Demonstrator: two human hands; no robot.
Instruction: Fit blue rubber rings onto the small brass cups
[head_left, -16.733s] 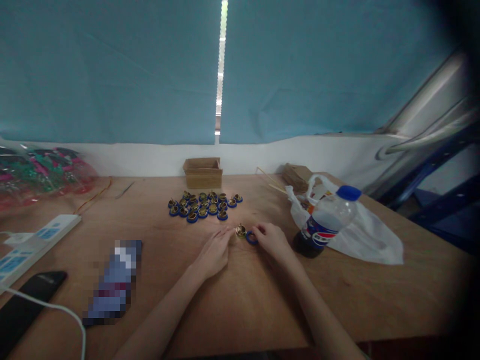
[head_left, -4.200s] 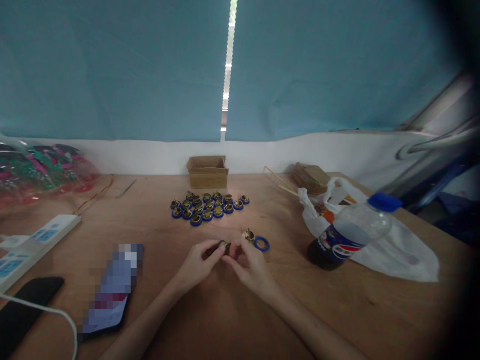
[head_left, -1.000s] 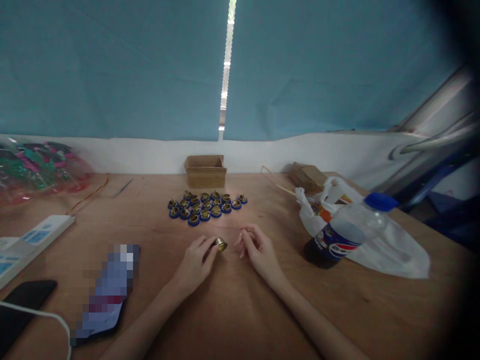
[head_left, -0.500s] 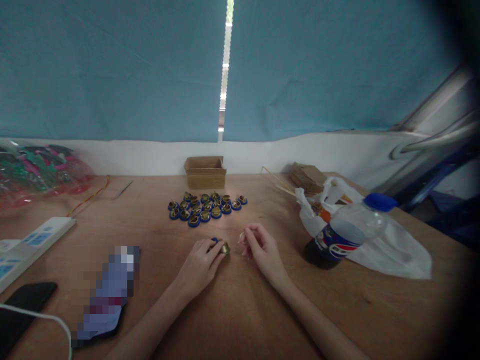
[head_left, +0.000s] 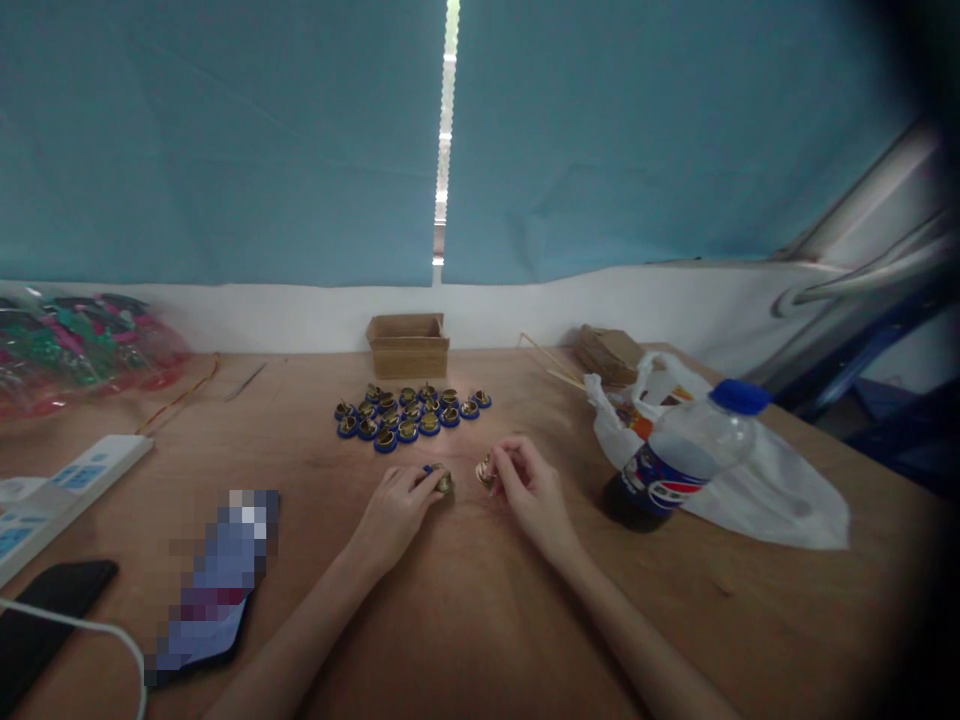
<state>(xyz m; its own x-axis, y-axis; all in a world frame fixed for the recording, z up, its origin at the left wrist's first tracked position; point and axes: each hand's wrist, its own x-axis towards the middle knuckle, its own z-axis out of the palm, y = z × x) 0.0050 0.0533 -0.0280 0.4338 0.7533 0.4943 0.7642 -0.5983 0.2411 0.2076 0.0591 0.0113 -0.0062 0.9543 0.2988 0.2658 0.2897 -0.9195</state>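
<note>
Mid-table (head_left: 480, 610): left hand (head_left: 394, 508) grips brass cap (head_left: 444, 483), maybe upright; right hand (head_left: 529, 490), stud (head_left: 484, 470).

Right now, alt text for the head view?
On a brown wooden table, the left hand and right hand each pinch a small round brass fitting. Behind them lie a cluster of blue-ringed brass fittings and a cardboard box.

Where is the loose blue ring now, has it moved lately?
Yes. The blue ring lay beside the right hand; now it sits at the fingertips of the left hand, farther left from the cola bottle.
</note>
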